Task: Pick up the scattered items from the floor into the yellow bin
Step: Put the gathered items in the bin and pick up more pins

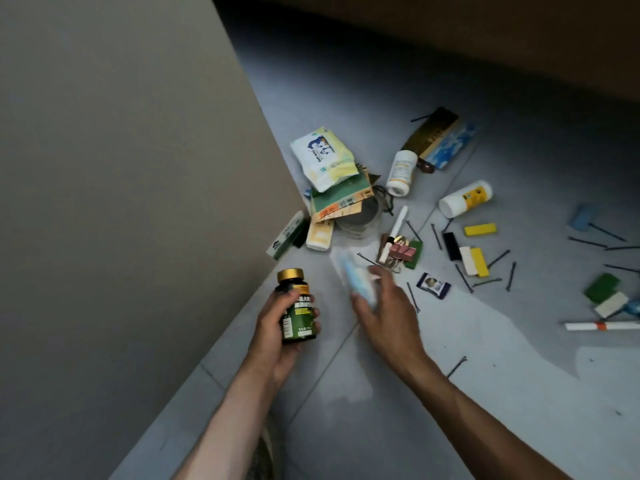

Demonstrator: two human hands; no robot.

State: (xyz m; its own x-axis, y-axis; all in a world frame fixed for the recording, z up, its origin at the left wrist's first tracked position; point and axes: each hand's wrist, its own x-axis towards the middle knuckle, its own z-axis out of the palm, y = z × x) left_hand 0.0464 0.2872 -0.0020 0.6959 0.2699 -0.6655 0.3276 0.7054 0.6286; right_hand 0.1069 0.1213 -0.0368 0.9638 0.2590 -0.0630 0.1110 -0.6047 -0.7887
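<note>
a: two hands work a littered grey floor (450, 393). the left hand (277, 327) has its fingers curled round a green bottle (298, 306) with a gold cap, held upright off the ground, probably so it can be carried off with the next find.

b: and the right hand (384, 306)?

a: blurred. it hangs just above the floor with a pale blue packet (360, 285) against its fingers, which look wrapped about it, though the smear leaves the grip uncertain.

b: where is the yellow bin?

a: nowhere in view, so nothing shown has reached it. most of the job looks undone.

b: what remains down there?

a: just past the right hand, a pink binder clip (401, 252) and a white stick (398, 226). farther on, two white bottles (401, 172) lie on their sides, well apart from a wipes pack (323, 157) topping a heap of cards against the beige wall (121, 202). yellow, black and green blocks and many dark hairpins (462, 277) spread rightward.

b: trouble ahead?

a: those thin pins lie flat, likely needing a fingertip pinch each.
</note>
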